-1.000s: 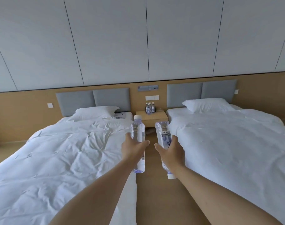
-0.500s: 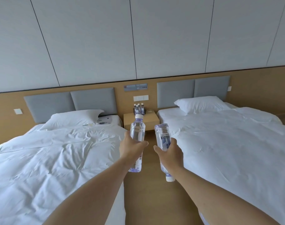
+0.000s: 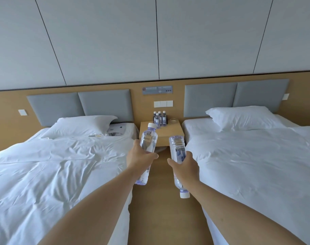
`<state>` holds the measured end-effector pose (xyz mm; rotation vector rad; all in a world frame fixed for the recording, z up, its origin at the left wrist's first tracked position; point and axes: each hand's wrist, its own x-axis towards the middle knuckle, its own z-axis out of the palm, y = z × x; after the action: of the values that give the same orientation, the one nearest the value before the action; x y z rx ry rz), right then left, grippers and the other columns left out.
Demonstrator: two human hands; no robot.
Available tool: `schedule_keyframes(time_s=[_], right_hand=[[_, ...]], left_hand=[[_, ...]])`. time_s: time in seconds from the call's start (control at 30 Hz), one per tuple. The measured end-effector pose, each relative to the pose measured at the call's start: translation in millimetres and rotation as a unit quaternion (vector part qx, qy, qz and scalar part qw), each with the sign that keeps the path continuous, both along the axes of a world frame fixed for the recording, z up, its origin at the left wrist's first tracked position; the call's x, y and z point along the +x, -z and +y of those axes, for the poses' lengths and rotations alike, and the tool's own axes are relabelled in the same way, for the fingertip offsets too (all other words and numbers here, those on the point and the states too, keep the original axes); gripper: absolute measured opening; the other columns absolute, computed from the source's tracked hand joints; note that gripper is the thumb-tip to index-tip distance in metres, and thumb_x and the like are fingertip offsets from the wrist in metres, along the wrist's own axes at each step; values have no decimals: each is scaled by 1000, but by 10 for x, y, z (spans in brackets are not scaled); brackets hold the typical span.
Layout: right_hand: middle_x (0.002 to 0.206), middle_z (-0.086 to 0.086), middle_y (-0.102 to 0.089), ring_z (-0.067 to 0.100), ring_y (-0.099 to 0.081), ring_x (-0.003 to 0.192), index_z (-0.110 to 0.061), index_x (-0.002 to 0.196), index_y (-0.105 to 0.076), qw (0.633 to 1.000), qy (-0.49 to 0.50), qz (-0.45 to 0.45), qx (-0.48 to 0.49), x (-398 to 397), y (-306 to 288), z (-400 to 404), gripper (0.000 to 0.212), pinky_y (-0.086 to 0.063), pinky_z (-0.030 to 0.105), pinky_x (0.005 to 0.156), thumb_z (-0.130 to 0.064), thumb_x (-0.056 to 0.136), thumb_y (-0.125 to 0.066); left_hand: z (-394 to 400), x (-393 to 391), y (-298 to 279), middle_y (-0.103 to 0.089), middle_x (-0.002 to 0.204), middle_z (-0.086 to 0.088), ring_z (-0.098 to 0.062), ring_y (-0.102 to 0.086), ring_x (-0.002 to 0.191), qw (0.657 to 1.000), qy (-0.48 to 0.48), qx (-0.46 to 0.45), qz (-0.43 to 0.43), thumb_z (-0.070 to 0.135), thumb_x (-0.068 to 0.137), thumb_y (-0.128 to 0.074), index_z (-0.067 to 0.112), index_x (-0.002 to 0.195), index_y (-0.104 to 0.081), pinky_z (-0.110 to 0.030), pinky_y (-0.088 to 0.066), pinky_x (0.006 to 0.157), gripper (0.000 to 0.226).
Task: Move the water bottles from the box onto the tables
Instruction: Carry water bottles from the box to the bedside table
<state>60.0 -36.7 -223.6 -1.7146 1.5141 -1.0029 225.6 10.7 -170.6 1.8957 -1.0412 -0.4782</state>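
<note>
Two clear water bottles held out over the aisle between the beds. Left bottle (image 3: pixel 148 142) cap-up, tilted slightly right, left hand (image 3: pixel 139 156) wrapped round its middle. Right bottle (image 3: pixel 177 152) inverted, white cap at bottom, right hand (image 3: pixel 185 167) gripping round the label. Each grip closed on its bottle. Bottles near each other, not touching. Bedside surface (image 3: pixel 162 132) now larger in frame and closer than half a second ago; four small bottles (image 3: pixel 159 118) standing at its back, glass dish (image 3: pixel 173 120) beside them. White beds (image 3: pixel 44 165) either side, grey headboards (image 3: pixel 80 106) behind.
</note>
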Motion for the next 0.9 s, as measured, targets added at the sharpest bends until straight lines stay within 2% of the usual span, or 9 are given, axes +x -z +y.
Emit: schedule_keyframes(time_s=[0.07,0.17,0.23,0.37,0.6,0.7,0.83,0.9], right_hand=[[92,-9,-58,5,-60,74,-24,105,-43,1000,-3,2,7,123,63,-330,46,-41,19,56,-51,83,-73],[91,-11,-57,9,-61,77,-24,104,-43,1000,5,2,2,371,122,-852,47,-42,21,58,-52,82,-74],[91,-13,-55,9,-59,77,-26,106,-42,1000,10,14,-9,581,122,-1238,48,-38,19,57,-54,81,-73],[86,-18,-54,-2,-54,69,-29,104,-43,1000,14,7,-25,1039,53,-2009,46,-34,15,53,-52,80,-74],[98,-9,-62,8,-63,81,-23,113,-47,999,31,5,-17,1632,-44,-3180,49,-41,17,56,-51,81,-74],[96,-11,-62,10,-64,82,-23,115,-48,999,34,4,-15,1795,33,-3620,53,-46,20,60,-53,81,-75],[91,-19,-58,3,-61,78,-26,114,-50,999,32,-9,-17,1944,181,-4225,53,-46,19,60,-55,78,-75],[92,-18,-60,2,-61,78,-25,112,-51,1000,24,-15,-12,2014,300,-4648,53,-49,22,63,-55,77,-76]], left_hand=[[-333,141,55,-65,83,11,-10,-64,72,1000,3,-3,-5,33,65,-83,30,110,-47,-27,-45,53,58],[-867,396,129,-64,84,11,-9,-62,73,1000,9,-7,-21,37,62,-83,31,108,-46,-26,-44,53,59],[-1276,608,182,-65,86,8,-11,-64,74,1000,15,-16,-9,37,60,-82,30,105,-46,-28,-48,56,58],[-2135,1084,183,-70,84,4,-17,-69,74,999,29,-26,26,32,59,-81,30,102,-46,-33,-56,60,55],[-3463,1722,-6,-69,88,5,-18,-67,84,997,66,-23,18,30,64,-84,29,110,-43,-40,-58,73,62],[-3901,1856,69,-70,87,3,-18,-67,84,997,72,-11,20,29,65,-85,27,109,-42,-39,-56,72,62],[-4472,1974,217,-69,83,5,-16,-66,81,998,69,-1,10,28,64,-88,25,106,-44,-36,-54,68,61],[-4873,2028,323,-69,83,5,-15,-66,80,998,61,2,12,29,65,-88,26,105,-44,-37,-55,68,60]])
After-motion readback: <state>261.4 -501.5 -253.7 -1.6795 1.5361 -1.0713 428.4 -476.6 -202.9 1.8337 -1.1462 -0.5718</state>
